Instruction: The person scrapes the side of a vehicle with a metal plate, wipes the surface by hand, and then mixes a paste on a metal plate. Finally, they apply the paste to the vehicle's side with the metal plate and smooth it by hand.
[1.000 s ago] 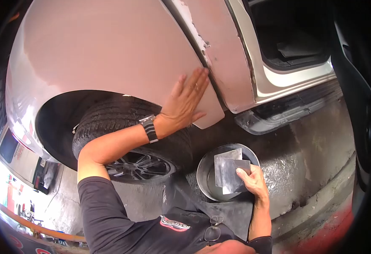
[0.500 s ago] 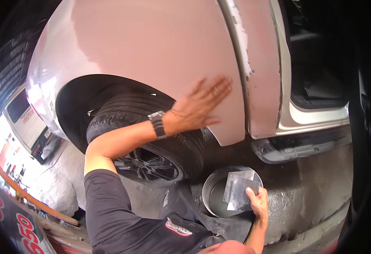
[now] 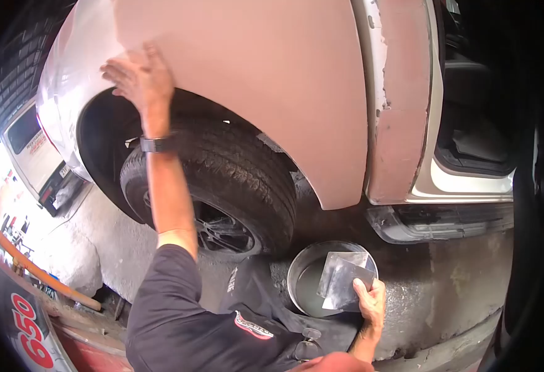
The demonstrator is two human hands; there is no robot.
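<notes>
My left hand (image 3: pixel 140 80), wearing a dark wristband, lies with fingers spread against the fender panel (image 3: pixel 253 62) just above the wheel arch. It is blurred by motion. The panel is matte pinkish-beige, with glossy white paint to its left. Low on the right, my right hand (image 3: pixel 370 302) pinches thin grey rectangular sheets (image 3: pixel 349 282), thumb on top; their exact kind does not show. They overlap like a fan above a round metal basin (image 3: pixel 293 279) with murky grey liquid in it.
The tyre (image 3: pixel 222 167) fills the arch below my left arm. An open doorway (image 3: pixel 470 124) and a dark side step (image 3: pixel 439 220) are at right. An orange bar (image 3: pixel 42 263), a sign (image 3: pixel 30 328) and a white vehicle (image 3: pixel 33 149) stand at left.
My left hand has swept left and up across the panel, from near its right edge to above the wheel arch. My right hand still holds the sheets over the basin.
</notes>
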